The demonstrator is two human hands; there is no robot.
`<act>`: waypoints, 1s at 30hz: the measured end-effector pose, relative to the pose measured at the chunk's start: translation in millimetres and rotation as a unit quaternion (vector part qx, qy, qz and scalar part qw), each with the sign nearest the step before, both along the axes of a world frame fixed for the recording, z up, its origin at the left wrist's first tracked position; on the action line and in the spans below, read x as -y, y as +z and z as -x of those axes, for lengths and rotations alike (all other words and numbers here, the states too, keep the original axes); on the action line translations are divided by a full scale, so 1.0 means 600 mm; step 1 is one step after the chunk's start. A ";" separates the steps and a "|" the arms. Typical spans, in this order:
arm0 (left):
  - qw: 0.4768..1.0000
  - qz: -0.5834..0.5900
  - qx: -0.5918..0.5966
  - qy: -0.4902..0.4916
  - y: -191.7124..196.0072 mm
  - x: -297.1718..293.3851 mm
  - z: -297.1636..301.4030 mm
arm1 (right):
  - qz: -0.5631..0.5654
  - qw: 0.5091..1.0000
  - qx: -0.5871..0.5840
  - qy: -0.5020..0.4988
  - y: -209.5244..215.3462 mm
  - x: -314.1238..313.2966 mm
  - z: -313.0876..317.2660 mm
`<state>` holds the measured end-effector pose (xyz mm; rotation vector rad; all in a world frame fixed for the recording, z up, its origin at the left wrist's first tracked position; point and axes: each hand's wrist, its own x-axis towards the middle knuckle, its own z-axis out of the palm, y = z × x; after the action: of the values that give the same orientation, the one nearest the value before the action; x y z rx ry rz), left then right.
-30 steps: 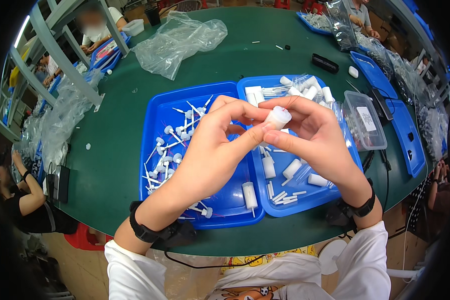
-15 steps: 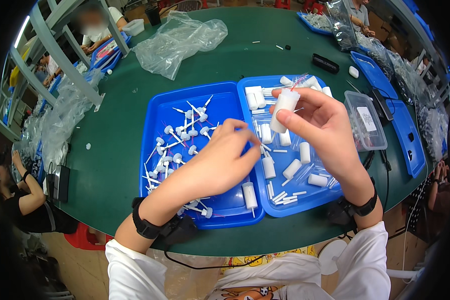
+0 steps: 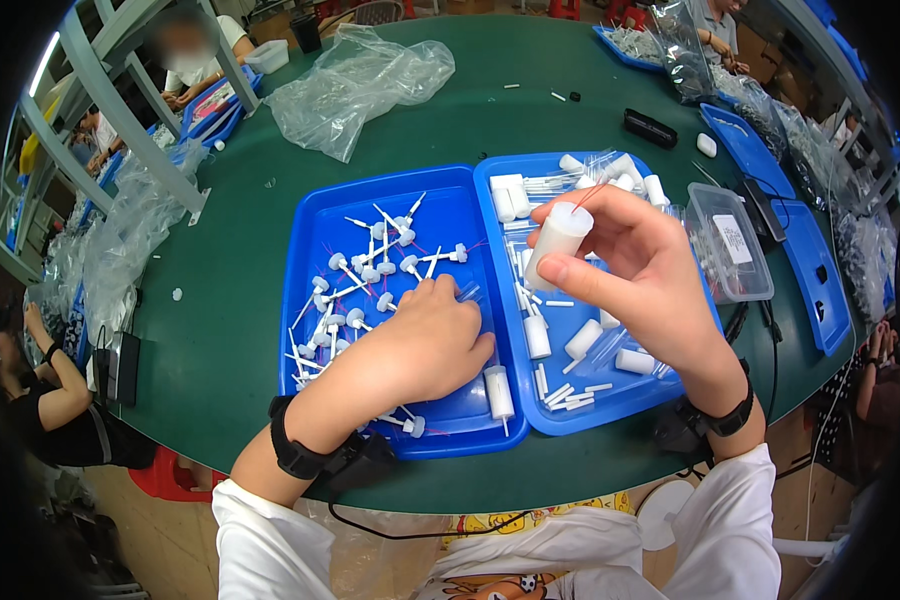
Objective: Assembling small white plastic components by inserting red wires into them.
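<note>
Over the right tray, my right hand (image 3: 642, 262) grips a white cylinder (image 3: 562, 238) between thumb and fingers. The cylinder leans slightly, and thin red wires rise from its top end. Down in the left tray is my left hand (image 3: 432, 335), its fingers bent together and the tips partly hidden. A short clear tube (image 3: 469, 291) shows beside those fingers; whether they hold it is unclear. Just beyond them lies a thin white stem with a grey disc (image 3: 457, 254) and fine red wires. Several similar stemmed pieces (image 3: 354, 318) are scattered around in that tray.
The left blue tray (image 3: 490, 425) touches the right blue tray (image 3: 570, 422), which holds white cylinders, short white rods and clear tubes. One white cylinder (image 3: 499, 392) lies at the left tray's near right corner. Beyond are a clear plastic bag (image 3: 360, 90) and a clear box (image 3: 735, 240).
My left hand has moved down and left into the left tray, uncovering a stemmed piece and the clear tube. My right hand has shifted slightly nearer, tipping the white cylinder's wired end into view.
</note>
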<state>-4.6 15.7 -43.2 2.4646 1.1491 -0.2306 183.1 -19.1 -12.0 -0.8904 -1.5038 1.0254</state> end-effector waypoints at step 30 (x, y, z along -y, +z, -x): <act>0.913 -0.101 0.396 -0.002 0.081 0.046 -0.003 | -0.202 0.977 0.046 0.058 0.010 0.006 -0.011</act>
<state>-2.9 -11.7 5.5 2.3317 0.8163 0.8534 189.5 -22.6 -6.1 -0.5719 -1.7788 0.7280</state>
